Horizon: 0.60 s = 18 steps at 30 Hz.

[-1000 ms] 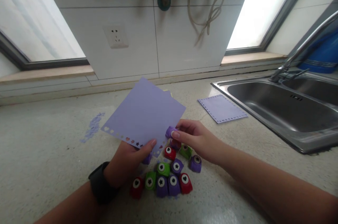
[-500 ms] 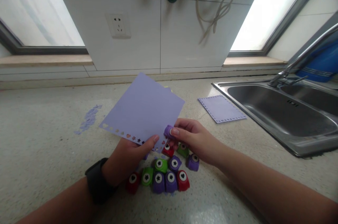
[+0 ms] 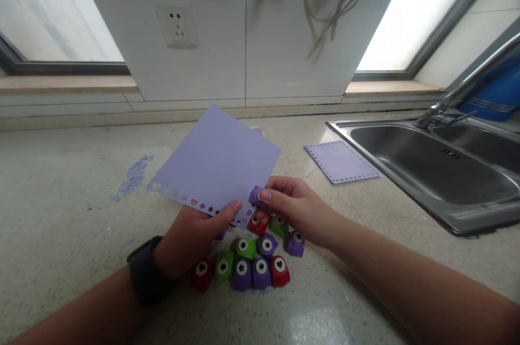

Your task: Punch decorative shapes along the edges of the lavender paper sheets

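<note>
My left hand (image 3: 195, 236), with a black watch on the wrist, pinches the lower edge of a lilac paper sheet (image 3: 215, 163) held tilted above the counter. A row of small heart and star cut-outs runs along that edge. My right hand (image 3: 290, 207) grips a small purple paper punch (image 3: 255, 196) pressed onto the sheet's lower right corner. Below both hands lies a cluster of several small punches (image 3: 252, 264) in red, green and purple on the speckled counter (image 3: 60, 236).
A second lilac sheet (image 3: 340, 161) with a punched border lies flat beside the steel sink (image 3: 426, 171) at the right. Lilac paper scraps (image 3: 132, 177) lie at the left. A tiled wall with a socket (image 3: 176, 25) rises behind.
The camera has tipped slightly, so everything sits a little higher and left in view. Both hands keep the same hold on the sheet and the punch.
</note>
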Available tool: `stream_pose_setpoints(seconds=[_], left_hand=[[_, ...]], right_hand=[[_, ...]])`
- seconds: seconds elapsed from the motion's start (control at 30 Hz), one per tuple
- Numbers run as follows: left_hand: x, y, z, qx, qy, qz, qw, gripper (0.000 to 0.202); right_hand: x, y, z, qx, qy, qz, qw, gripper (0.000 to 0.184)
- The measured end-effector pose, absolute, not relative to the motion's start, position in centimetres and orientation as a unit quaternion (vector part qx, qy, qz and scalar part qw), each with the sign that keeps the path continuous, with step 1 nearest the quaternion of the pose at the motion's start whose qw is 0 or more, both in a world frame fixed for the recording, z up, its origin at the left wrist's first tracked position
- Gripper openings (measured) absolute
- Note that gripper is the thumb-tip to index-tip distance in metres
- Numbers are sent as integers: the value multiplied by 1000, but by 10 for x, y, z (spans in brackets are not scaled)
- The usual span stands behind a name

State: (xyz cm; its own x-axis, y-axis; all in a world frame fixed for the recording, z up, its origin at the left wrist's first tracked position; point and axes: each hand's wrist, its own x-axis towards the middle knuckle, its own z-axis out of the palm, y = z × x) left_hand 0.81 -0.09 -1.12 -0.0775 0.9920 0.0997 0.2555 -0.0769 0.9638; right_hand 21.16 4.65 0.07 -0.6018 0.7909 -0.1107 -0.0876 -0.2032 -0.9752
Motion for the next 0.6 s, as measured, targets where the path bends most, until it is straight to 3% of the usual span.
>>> stream_pose_setpoints(seconds=[0.6], left_hand=[[4, -2, -12, 573, 580, 468, 341, 17]], right_hand=[[213, 48, -1, -309, -536, 715, 324, 24]])
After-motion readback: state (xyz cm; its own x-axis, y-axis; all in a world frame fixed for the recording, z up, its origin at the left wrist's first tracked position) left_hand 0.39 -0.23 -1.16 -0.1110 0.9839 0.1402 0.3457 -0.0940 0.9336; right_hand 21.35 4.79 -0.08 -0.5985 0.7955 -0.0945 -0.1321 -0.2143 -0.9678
